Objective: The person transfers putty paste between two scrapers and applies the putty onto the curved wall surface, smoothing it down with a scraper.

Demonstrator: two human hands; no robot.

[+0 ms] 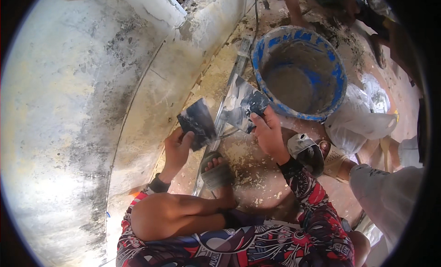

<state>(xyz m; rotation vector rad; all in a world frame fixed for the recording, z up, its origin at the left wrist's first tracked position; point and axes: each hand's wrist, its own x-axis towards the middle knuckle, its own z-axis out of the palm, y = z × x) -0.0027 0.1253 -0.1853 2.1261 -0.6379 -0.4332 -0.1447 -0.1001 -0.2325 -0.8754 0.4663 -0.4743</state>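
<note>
My left hand (177, 147) grips a dark square putty spreader (198, 122) between thumb and fingers; faint pale smears show on its face. Across from it, my right hand (270, 133) pinches another flat spreader (243, 104), thumb on top, its dark face coated with white and grey filler. The two spreaders are held a little apart, above the floor and in front of the wall. Beyond my right hand stands a blue bucket (340, 60), its inside caked with grey residue.
A stained, patchy wall (78, 106) rises on the left. A long metal bar (240, 60) lies along its foot. To the right are clear plastic bags (353, 115), a grey-and-black object (305, 152) and another person's leg (381, 189). More people's limbs show at the top right.
</note>
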